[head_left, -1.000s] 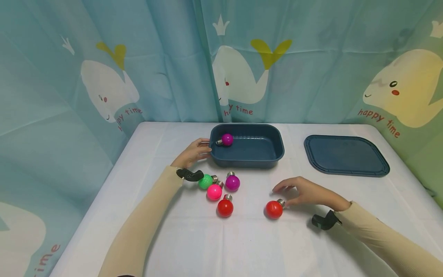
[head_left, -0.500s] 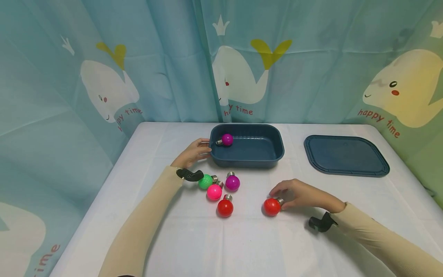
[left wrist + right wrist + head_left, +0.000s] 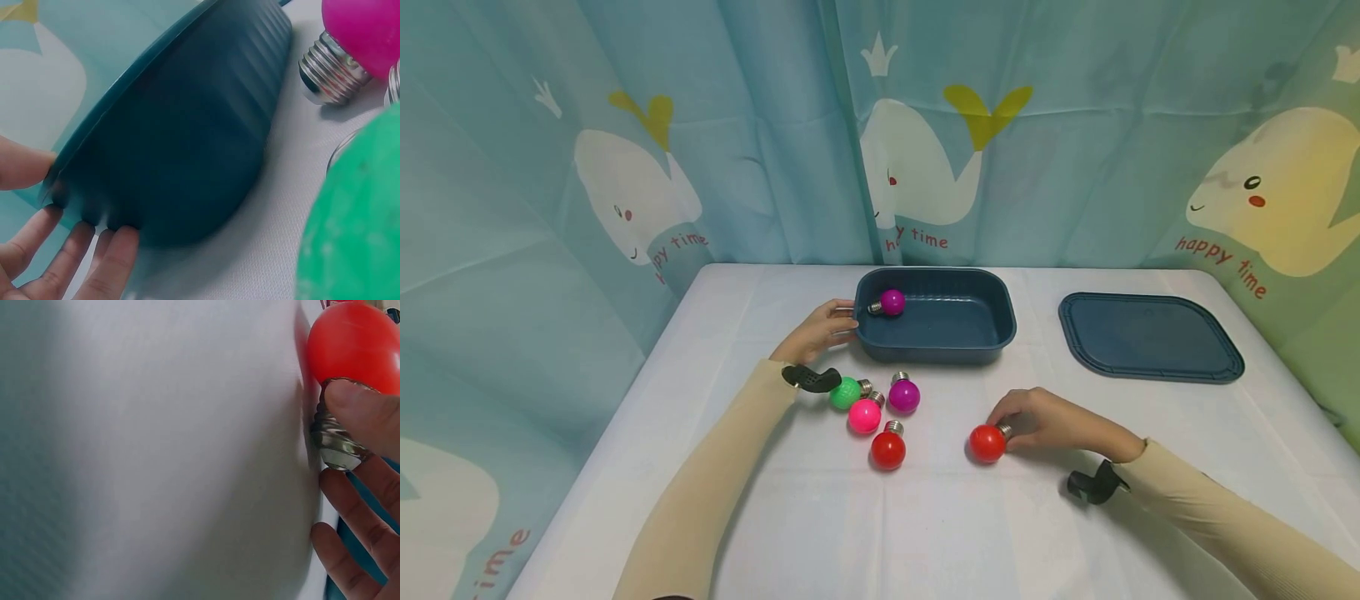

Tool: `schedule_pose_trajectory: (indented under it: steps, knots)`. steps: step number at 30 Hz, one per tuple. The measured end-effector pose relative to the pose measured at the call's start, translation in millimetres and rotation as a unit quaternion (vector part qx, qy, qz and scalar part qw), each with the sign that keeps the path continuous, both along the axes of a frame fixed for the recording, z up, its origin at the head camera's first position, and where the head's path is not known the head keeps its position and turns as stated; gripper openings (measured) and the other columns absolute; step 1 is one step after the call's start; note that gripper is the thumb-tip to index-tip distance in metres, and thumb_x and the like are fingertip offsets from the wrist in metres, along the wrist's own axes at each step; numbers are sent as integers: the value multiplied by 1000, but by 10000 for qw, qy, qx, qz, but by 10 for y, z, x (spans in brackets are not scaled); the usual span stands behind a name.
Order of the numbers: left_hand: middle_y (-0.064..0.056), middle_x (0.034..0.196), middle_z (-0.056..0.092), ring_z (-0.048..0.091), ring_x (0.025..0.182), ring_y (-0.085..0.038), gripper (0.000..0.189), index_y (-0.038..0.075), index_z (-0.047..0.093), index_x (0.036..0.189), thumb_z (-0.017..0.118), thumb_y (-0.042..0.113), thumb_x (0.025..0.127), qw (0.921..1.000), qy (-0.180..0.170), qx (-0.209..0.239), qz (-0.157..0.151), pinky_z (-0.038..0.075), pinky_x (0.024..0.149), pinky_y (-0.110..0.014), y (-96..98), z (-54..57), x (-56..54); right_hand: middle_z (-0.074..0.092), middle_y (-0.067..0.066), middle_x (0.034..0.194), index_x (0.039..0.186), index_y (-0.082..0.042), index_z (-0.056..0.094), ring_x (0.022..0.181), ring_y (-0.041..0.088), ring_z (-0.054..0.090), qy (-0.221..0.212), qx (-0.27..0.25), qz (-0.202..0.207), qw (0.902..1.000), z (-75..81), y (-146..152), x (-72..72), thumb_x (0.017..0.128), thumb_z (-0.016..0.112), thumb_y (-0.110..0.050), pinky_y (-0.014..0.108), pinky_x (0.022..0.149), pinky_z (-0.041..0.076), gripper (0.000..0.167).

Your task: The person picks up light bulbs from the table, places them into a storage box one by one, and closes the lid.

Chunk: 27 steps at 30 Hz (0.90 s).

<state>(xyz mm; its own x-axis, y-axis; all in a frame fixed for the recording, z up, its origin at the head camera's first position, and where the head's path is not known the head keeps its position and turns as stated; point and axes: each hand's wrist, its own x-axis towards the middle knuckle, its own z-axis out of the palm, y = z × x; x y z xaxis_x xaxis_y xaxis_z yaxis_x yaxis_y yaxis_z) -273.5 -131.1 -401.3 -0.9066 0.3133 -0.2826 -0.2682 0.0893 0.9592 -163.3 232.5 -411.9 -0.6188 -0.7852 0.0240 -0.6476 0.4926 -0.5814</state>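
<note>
ok so the right hand (image 3: pixel 1052 421) has a red bulb (image 3: pixel 987 444) pinched by its silver screw base, thumb on one side and fingers round the other. the round red part points left, and the bulb is right down by the tabletop (image 3: pixel 955 533), toward the front of the bin (image 3: pixel 936 355) and off to its right side. can't tell if it's actually touching the cloth or just above it.

the left hand (image 3: pixel 816 333) is gripping the left end of that dark blue bin, with the thumb at the rim and the fingertips against the outer wall. inside the bin there's one purple bulb (image 3: pixel 892 302) lying on its side near the left end, base pointing left.

in front of the bin there's a loose bunch: a green bulb (image 3: pixel 846 393) near the left wrist, a hot pink bulb (image 3: pixel 865 417) just beside it, another purple one (image 3: pixel 904 397) to the right, and a second red one (image 3: pixel 888 451) closest to the person. off to the right lies a flat dark blue panel (image 3: pixel 1152 337) with rounded corners. behind everything hangs a teal whale-print curtain (image 3: pixel 760 125).
</note>
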Motion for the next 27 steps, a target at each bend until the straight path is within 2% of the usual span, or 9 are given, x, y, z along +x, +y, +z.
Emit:
schedule_pose_trajectory:
  steps: [6, 20, 27]
  knots:
    - [-25, 146, 30, 36, 134, -39, 54, -4, 25, 142, 47, -3, 93, 10000, -44, 24, 26, 35, 113, -44, 6, 9, 2, 71, 3, 98, 101, -9, 70, 88, 9, 64, -210, -65, -104, 9997, 6, 17, -17, 73, 78, -7, 27, 80, 57, 29]
    - [-23, 146, 30, 36, 134, -37, 54, -3, 25, 143, 47, -2, 93, 10000, -42, 76, -2, 34, 113, -44, -11, 4, -2, 71, 3, 96, 102, -11, 69, 84, 6, 64, -318, -457, -185, 9983, -20, 65, -64, 77, 77, -15, 25, 78, 57, 26]
    - [-23, 147, 30, 36, 134, -37, 54, -3, 26, 143, 47, -1, 93, 10000, -63, 67, 0, 33, 114, -44, -12, 1, -1, 71, -1, 94, 100, -12, 69, 83, 2, 62, -48, -527, -135, 9985, 33, 73, -83, 76, 77, -11, 22, 78, 56, 25]
